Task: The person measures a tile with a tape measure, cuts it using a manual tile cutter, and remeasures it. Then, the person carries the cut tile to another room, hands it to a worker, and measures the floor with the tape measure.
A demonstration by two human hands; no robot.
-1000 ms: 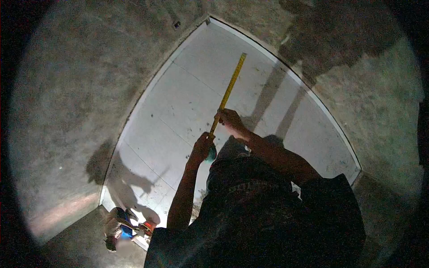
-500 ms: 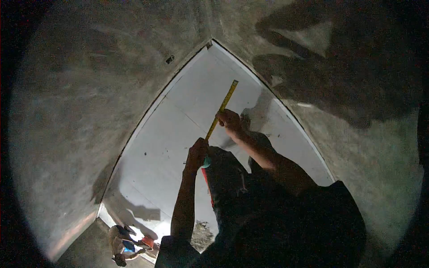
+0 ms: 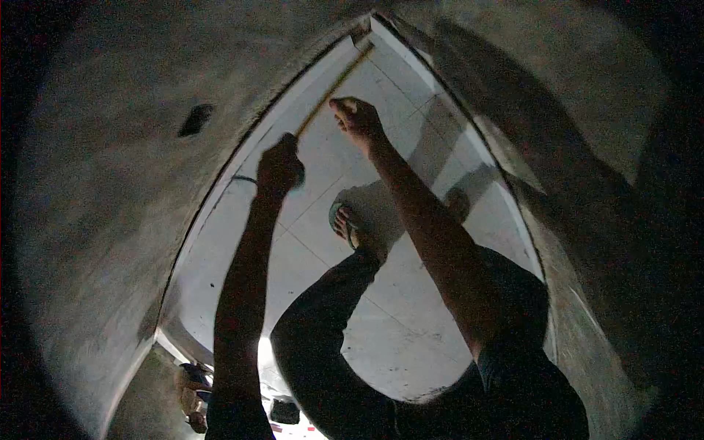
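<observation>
My left hand (image 3: 279, 165) is closed round a tape measure, whose teal case (image 3: 299, 176) shows at the edge of the palm. From this hand the yellow blade (image 3: 346, 73) runs up and right, its far end at the pale floor's edge near the far corner. Beside the blade is my right hand (image 3: 357, 121), fingers curled and their tips at or very near it. Whether they pinch anything I cannot make out. A dark strip (image 3: 243, 178) sticks out left of my left hand.
Rough grey walls meet at the far corner (image 3: 374, 18), with a white skirting strip (image 3: 418, 62) along the tiled floor (image 3: 315, 242). My sandalled foot (image 3: 348, 224) is planted below my hands. A dark wall opening (image 3: 196, 119) is at left. Another person (image 3: 192, 400) is at lower left.
Both hands have moved up and left, nearer the far corner. The blade's end has gone from mid-floor to the floor's edge. My right hand, earlier gripping the blade, is now beside it.
</observation>
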